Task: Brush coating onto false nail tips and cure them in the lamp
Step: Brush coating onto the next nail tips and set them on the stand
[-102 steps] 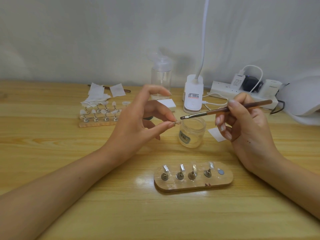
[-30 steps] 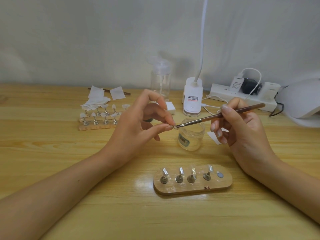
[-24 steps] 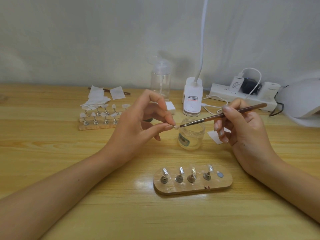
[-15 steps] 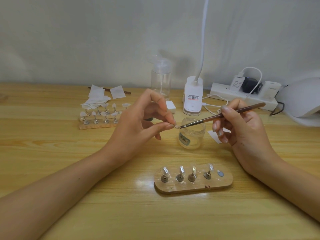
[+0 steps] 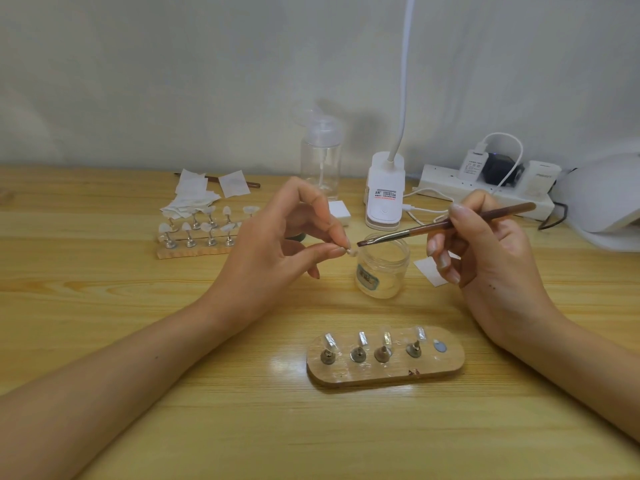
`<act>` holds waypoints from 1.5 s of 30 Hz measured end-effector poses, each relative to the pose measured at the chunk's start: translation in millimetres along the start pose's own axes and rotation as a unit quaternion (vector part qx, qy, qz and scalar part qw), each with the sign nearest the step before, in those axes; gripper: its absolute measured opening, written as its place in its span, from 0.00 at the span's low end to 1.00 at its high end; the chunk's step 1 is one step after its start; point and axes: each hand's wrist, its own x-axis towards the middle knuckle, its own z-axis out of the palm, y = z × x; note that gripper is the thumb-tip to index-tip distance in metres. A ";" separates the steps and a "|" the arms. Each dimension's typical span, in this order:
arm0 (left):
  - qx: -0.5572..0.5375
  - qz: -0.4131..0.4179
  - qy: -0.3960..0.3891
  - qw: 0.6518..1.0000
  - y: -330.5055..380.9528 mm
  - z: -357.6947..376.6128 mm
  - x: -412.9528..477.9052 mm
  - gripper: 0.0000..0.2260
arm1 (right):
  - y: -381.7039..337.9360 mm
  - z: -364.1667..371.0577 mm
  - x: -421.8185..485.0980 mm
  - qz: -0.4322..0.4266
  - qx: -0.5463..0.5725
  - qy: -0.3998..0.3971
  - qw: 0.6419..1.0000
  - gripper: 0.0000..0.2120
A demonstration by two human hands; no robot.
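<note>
head view: pinching a small pale false nail tip (image 5: 352,251) in the left hand (image 5: 273,251), with thumb and fingertips closed on it, just left of the rim of the clear round plastic jar (image 5: 382,271) and raised off the light wooden table (image 5: 104,306). gripping a slim brown wooden-handled brush (image 5: 446,225) with a metal ferrule in the right hand (image 5: 491,258), with thumb and fingers wrapped round the handle, to the right of the jar. angling the brush down and leftward across the jar's mouth, holding the dark bristle end just beside the nail tip; not being able to tell whether touching or apart.

showing, nearer than the jar, a flat oval wooden board (image 5: 384,374) carrying four small metal stands (image 5: 358,353) in a row, each topped with a clear nail tip. showing, well to the left of the jar, a rectangular wooden rack (image 5: 194,250) crowded with metal stands bearing white nail tips, and behind that a heap of white square wipes (image 5: 192,199). showing, behind the jar, a clear plastic pump bottle (image 5: 320,161) and a white clip-on desk lamp base (image 5: 384,192) with a white neck rising out of frame. showing, behind and right of the jar, a white power strip (image 5: 485,190) with plugs and a white cable, and farther right, at the frame edge, a white domed curing lamp (image 5: 606,199). showing, just right of the jar, a small white paper square (image 5: 427,271) partly under the right hand's fingers.
</note>
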 end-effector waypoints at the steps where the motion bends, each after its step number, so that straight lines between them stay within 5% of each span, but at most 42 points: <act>1: 0.000 -0.001 0.003 1.000 -0.1 0.0 0.0 0.14 | -0.3 0.6 -0.2 -0.002 0.004 -0.009 1.000 0.10; 45: -0.064 -0.043 0.036 0.996 -0.6 -0.9 1.5 0.15 | 0.3 -0.8 -1.8 0.007 -0.028 0.010 1.000 0.09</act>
